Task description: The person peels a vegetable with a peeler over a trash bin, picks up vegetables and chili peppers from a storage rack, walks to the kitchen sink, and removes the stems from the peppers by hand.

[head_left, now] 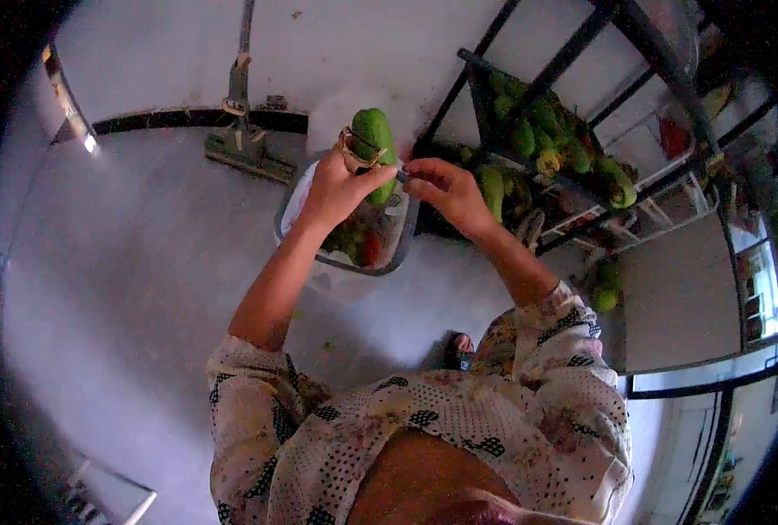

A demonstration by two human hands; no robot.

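Observation:
My left hand (338, 185) is wrapped round a smooth, thick green vegetable (372, 129), cucumber-like and held upright. A thin tan and dark band loops about it near my left fingers. To its right, my right hand (448, 194) pinches a small grey object (403, 176) between thumb and fingers, close against the vegetable's side; its kind is too small to make out. Both hands are above a grey bin (404, 248) that holds green and red scraps and some pale material.
A dark metal rack (581, 39) at the right carries piled green and yellowish produce (546, 131) and white wire baskets (669, 219). A flat mop (247, 156) stands against the wall at the back left. A sandalled foot (462, 343) is on the pale floor.

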